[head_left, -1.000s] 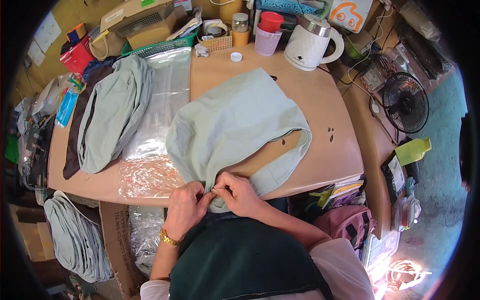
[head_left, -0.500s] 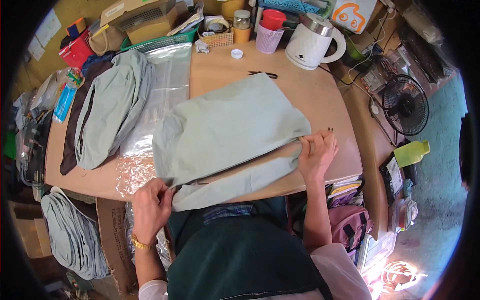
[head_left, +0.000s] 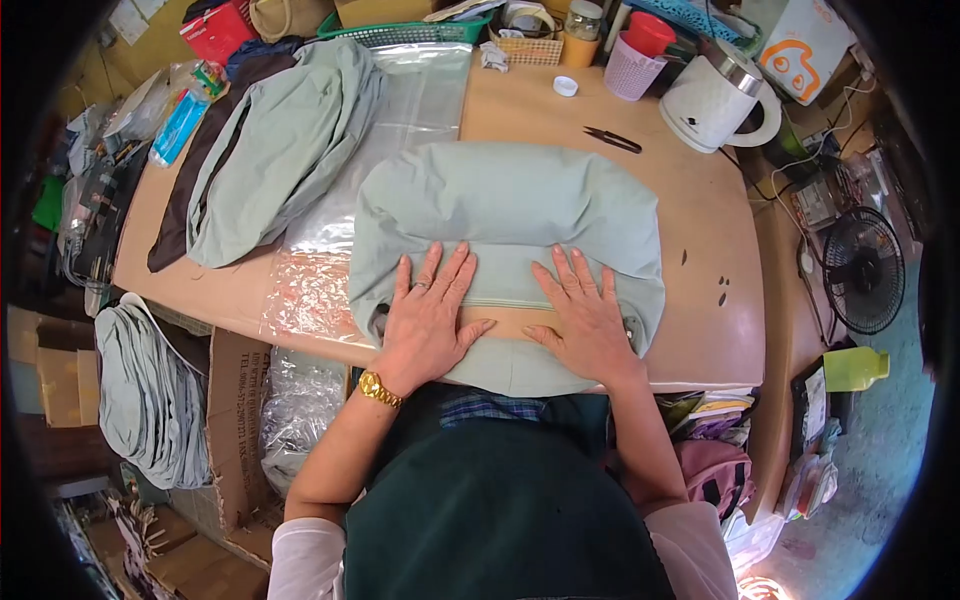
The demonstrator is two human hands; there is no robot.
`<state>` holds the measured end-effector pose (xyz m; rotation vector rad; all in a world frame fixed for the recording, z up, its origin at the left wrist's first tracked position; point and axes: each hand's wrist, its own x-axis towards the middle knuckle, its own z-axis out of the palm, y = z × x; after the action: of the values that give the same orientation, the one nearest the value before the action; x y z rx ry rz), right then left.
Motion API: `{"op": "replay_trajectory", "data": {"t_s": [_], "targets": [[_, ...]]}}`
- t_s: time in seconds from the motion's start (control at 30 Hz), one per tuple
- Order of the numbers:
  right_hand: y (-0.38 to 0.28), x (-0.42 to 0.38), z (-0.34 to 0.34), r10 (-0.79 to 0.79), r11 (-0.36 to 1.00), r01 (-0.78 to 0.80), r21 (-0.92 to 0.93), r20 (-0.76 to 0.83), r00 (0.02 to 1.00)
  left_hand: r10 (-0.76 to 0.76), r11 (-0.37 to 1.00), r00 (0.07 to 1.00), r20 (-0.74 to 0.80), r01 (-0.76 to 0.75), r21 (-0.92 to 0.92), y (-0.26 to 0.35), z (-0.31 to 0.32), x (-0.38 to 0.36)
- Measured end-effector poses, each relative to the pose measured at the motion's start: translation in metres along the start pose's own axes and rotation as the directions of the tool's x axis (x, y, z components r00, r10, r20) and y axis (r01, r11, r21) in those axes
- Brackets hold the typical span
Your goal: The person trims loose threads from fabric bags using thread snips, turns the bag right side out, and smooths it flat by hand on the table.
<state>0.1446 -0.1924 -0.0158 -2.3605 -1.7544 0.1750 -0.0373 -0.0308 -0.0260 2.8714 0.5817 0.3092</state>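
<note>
A pale grey-green fabric piece [head_left: 510, 190] lies at the table's front edge, rounded at the corners and wrinkled along its far side. Through a long gap near its front, the brown table surface shows. Spread flat on the left part of the fabric is my left hand [head_left: 428, 318], open, with a gold watch [head_left: 380, 388] at the wrist. My right hand [head_left: 588, 332] presses flat on the right part, its fingers also apart. Both thumbs point inward over the gap without touching each other. Neither hand grips anything.
Clear plastic sheets [head_left: 405, 110] and more folded green fabric [head_left: 285, 145] with dark brown cloth lie left. Thread snips [head_left: 612, 139], a white cap [head_left: 565, 86] and a white kettle [head_left: 705, 100] are beyond. A fabric stack [head_left: 150, 400] hangs lower left; a fan [head_left: 862, 268] stands right.
Both hands have let go of the fabric's edges and moved inward, now flat on top. The fabric has turned squarer to me and its front gap is narrower. The camera view has shifted.
</note>
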Motion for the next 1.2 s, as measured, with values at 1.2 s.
{"op": "replay_trajectory", "data": {"t_s": [1.2], "targets": [[0.01, 0.034, 0.02, -0.041, 0.92, 0.184, 0.346, -0.381, 0.924, -0.029, 0.886, 0.963, -0.27, -0.1, -0.453, 0.02, 0.027, 0.033]]}}
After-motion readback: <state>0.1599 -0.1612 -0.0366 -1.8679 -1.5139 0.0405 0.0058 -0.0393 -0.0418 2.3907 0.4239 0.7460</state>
